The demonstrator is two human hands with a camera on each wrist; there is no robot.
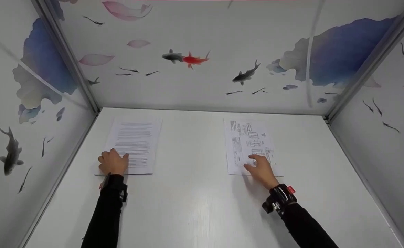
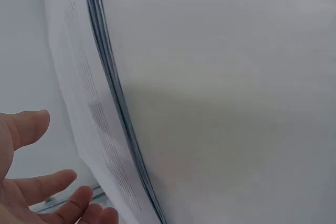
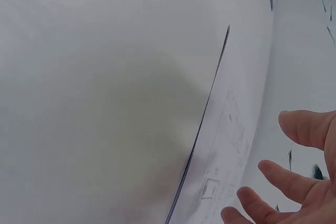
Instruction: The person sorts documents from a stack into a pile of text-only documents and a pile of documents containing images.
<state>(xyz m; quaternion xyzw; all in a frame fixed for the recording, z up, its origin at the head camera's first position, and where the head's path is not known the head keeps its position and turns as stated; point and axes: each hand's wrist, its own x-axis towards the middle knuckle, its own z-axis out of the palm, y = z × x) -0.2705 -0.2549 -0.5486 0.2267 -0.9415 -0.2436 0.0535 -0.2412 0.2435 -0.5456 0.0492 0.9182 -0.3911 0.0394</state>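
A stack of printed text pages (image 1: 136, 137) lies on the left of the white table, its layered edge showing in the left wrist view. My left hand (image 1: 114, 162) is over the stack's lower left corner, and the left wrist view shows its thumb and fingers (image 2: 47, 186) spread with nothing between them. On the right lies a thinner set of sheets with technical drawings (image 1: 234, 137). Above its lower part hovers my right hand (image 1: 263, 172), thumb and fingers (image 3: 286, 179) parted and holding nothing. Whether either hand touches paper is hard to tell.
The white table (image 1: 191, 148) stretches between the two paper piles. Panels painted with fish and petals enclose it: a back wall (image 1: 202, 88), a left wall (image 1: 2, 86) and a right wall (image 1: 394, 151). Metal posts (image 1: 329, 113) stand at the back corners.
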